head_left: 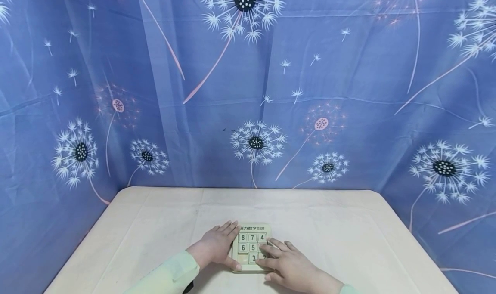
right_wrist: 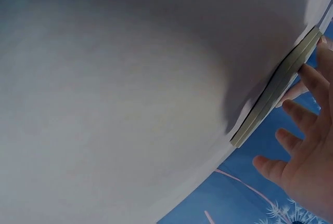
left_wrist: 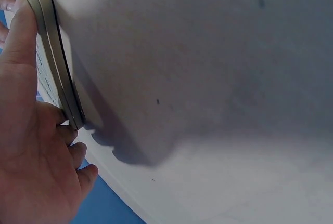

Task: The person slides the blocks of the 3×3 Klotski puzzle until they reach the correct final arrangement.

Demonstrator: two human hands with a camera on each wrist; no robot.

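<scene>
A pale green sliding number puzzle (head_left: 265, 227) lies on the table, with tiles 8, 7, 4 in its top row and 6, 5 below. The gap in the tiles is at the bottom left, beside tile 3 (head_left: 253, 258). My left hand (head_left: 217, 244) holds the board's left side, thumb at the near corner and fingers at the far one; the left wrist view shows the thumb (left_wrist: 23, 31) on the board's edge. Spread over the right side, my right hand (head_left: 288, 264) rests its loosely extended fingers on the tiles, covering the middle-right one and part of tile 2.
The cream-covered table (head_left: 162, 216) extends around the puzzle on all sides. A blue curtain (head_left: 217, 113) with dandelion prints hangs behind it and along both sides. Beneath the left sleeve a small dark object (head_left: 188, 287) shows.
</scene>
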